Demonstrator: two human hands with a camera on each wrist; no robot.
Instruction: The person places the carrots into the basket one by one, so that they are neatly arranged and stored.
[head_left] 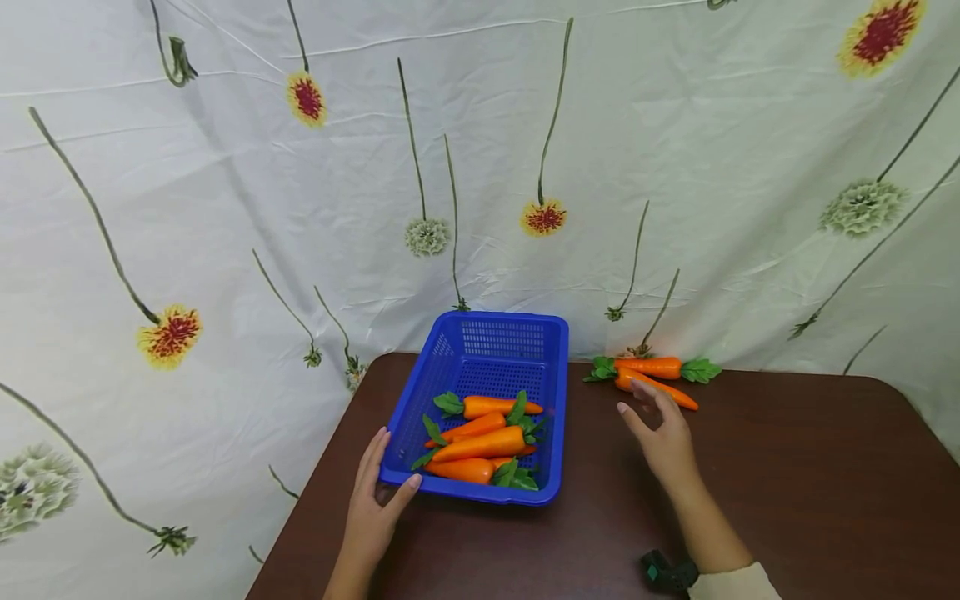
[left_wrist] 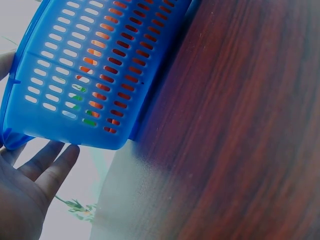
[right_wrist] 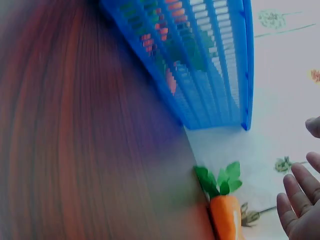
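Observation:
A blue plastic basket [head_left: 555, 400] with slotted walls stands on the table, holding several orange carrots [head_left: 480, 444] with green leaves. My left hand [head_left: 371, 504] touches its near left corner, thumb by the front rim and fingers along the left side. In the left wrist view those fingers [left_wrist: 60, 167] look fairly straight against the basket wall [left_wrist: 65, 125]. Two more carrots lie to the basket's right, one behind [head_left: 648, 367] and one in front [head_left: 663, 390]. Beside the front one, my right hand [head_left: 663, 437] is held with thumb and fingers apart, gripping nothing.
The dark brown wooden table [head_left: 810, 483] meets a white flower-printed cloth [head_left: 495, 108] hanging behind it. A small black device [head_left: 666, 575] sits at my right wrist, by a pale sleeve [head_left: 735, 585].

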